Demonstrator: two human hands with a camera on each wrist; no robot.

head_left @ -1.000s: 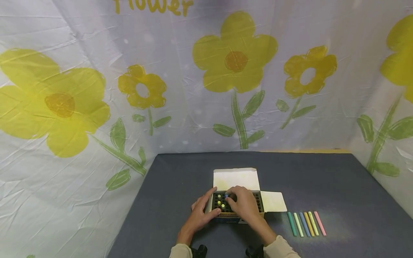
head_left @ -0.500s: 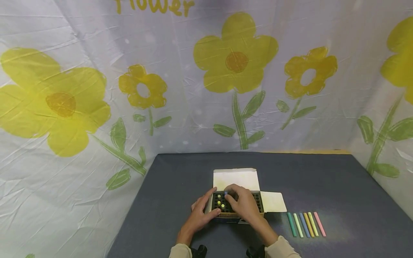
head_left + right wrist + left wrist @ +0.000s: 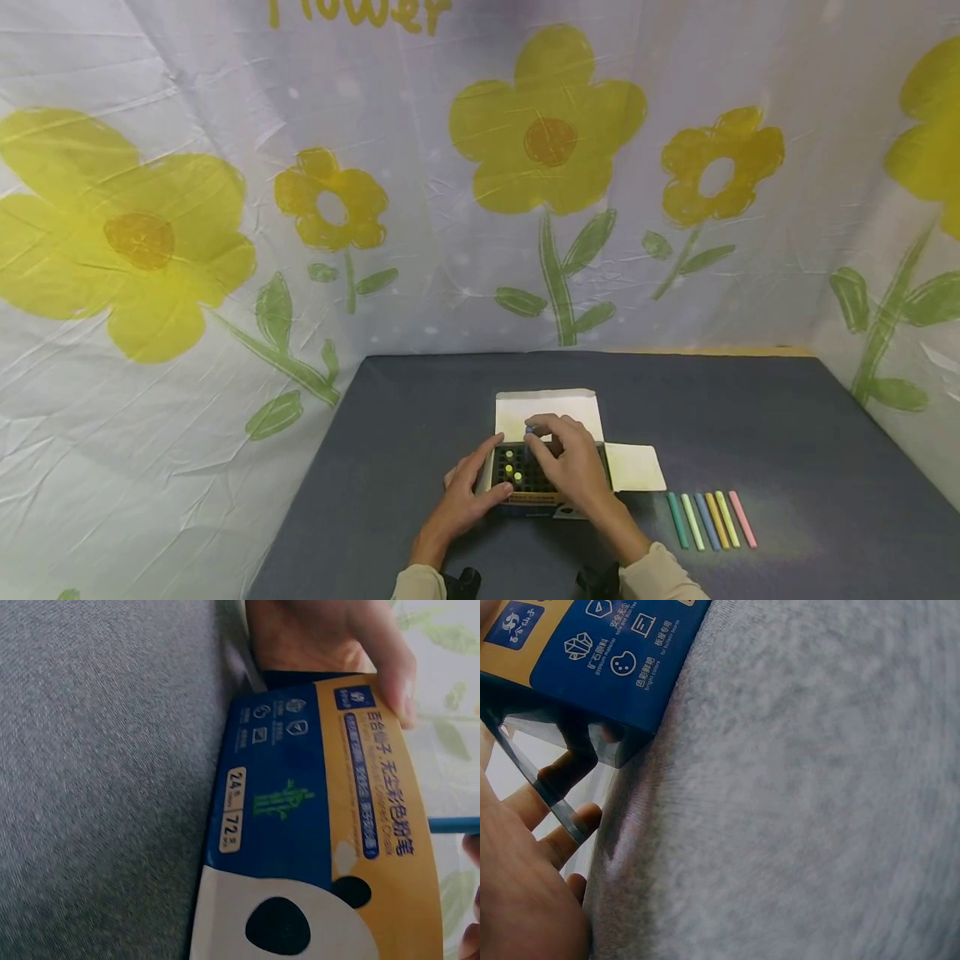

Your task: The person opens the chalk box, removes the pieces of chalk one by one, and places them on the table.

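Observation:
A blue-and-yellow chalk box (image 3: 528, 507) stands lidless-side up in the head view, its black holder full of round holes. My left hand (image 3: 462, 493) grips the box's left end, the thumb over the front rim; the right wrist view shows that thumb (image 3: 396, 686) on the top edge. Between thumb and fingertips, my right hand (image 3: 573, 467) pinches a blue chalk stick (image 3: 528, 430) above the holder. In the right wrist view the blue chalk (image 3: 450, 825) stands up past the rim; whether its lower end is out of its hole is hidden. Several yellowish chalks (image 3: 517, 477) poke up at the holder's left.
The white lid (image 3: 513, 412) is folded back, and a side flap (image 3: 636, 467) sticks out right. On the dark grey table (image 3: 420, 400), a row of several chalks lies right of the box, from a green chalk (image 3: 677, 521) to a pink chalk (image 3: 743, 519).
My right hand has risen, drawing the blue chalk upward from the holder. The left hand, the box and the row of chalks keep their places.

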